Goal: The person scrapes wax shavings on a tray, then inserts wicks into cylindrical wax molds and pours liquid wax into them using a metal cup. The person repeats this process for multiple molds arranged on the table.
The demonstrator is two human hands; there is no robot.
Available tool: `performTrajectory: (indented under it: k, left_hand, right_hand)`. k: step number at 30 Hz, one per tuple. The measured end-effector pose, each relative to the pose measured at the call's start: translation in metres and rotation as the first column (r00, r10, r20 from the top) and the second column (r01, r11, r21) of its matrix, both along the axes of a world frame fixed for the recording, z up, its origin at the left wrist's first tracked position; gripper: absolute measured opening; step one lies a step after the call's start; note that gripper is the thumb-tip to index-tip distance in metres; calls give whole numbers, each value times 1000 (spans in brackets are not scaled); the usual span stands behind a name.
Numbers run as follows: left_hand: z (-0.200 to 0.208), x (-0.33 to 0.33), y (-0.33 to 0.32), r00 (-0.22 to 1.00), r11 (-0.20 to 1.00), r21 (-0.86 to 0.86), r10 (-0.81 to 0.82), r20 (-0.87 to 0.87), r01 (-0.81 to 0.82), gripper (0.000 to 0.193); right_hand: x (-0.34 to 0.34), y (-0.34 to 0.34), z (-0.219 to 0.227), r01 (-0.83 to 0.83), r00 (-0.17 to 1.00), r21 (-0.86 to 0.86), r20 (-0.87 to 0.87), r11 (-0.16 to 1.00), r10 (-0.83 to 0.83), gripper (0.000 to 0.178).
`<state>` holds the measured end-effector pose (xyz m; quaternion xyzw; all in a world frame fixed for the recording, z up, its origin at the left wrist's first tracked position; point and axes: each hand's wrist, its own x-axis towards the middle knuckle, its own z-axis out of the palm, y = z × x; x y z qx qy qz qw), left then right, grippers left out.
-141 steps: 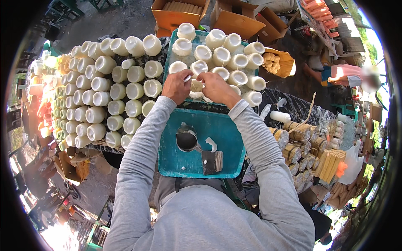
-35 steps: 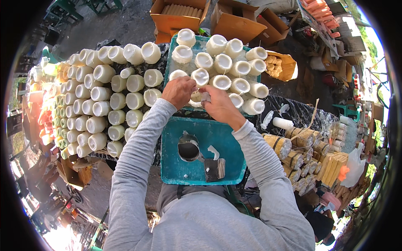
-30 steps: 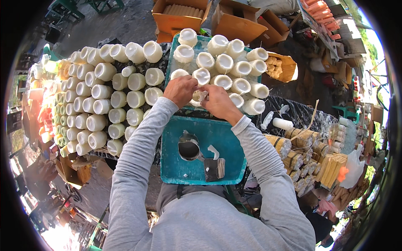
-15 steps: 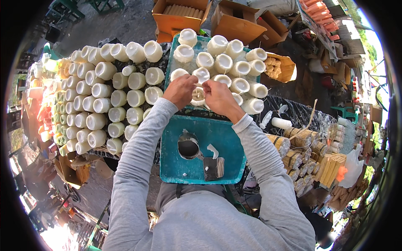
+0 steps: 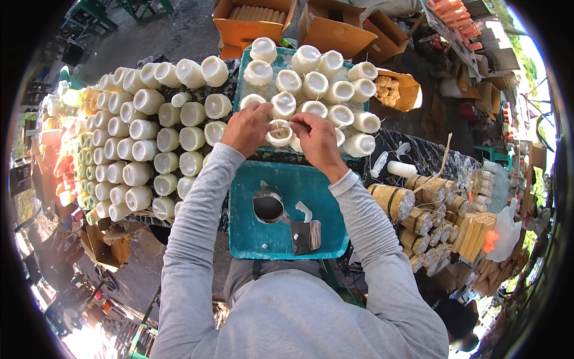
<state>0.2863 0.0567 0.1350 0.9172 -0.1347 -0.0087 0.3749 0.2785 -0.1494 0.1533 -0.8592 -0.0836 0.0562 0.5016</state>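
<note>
Many white candles, wide and cylindrical with hollowed pale tops, stand on a teal tray (image 5: 240,78) in front of me. At its near edge a white candle (image 5: 278,139) shows between my hands, with a thin wick-like strand over its hollow top. My left hand (image 5: 246,128) is at its left side, fingers curled and thumb toward the rim. My right hand (image 5: 318,140) is at its right side, thumb and forefinger pinched. Whatever either hand's fingertips hold is too small or hidden to make out.
A nearer teal tray (image 5: 245,236) carries a metal pouring pot (image 5: 268,206), a white wax scrap (image 5: 304,210) and a dark flat block (image 5: 301,236). Rows of white candles (image 5: 137,173) fill the left. Tied yellowish bundles (image 5: 391,201) lie right; cardboard boxes (image 5: 335,27) stand beyond.
My hands have drawn apart over the near candle, the left one moving left and slightly down. More of the candle's hollow top shows between them now.
</note>
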Motion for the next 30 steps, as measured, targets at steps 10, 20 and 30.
performTrajectory:
  k: [10, 20, 30]
  left_hand:
    - [-19, 9, -8, 993, 997, -23, -66, 98, 68, 22]
    - [38, -100, -11, 991, 987, -119, -121, -64, 113, 24]
    - [88, -147, -38, 950, 849, -518, -236, -205, 99, 38]
  right_hand:
    - [-145, -52, -47, -369, 910, -584, -386, 723, 153, 23]
    - [-214, -63, -74, 25, 970, -392, -212, 920, -117, 21]
    - [-173, -29, 94, 133, 950, 7, -286, 991, -125, 20]
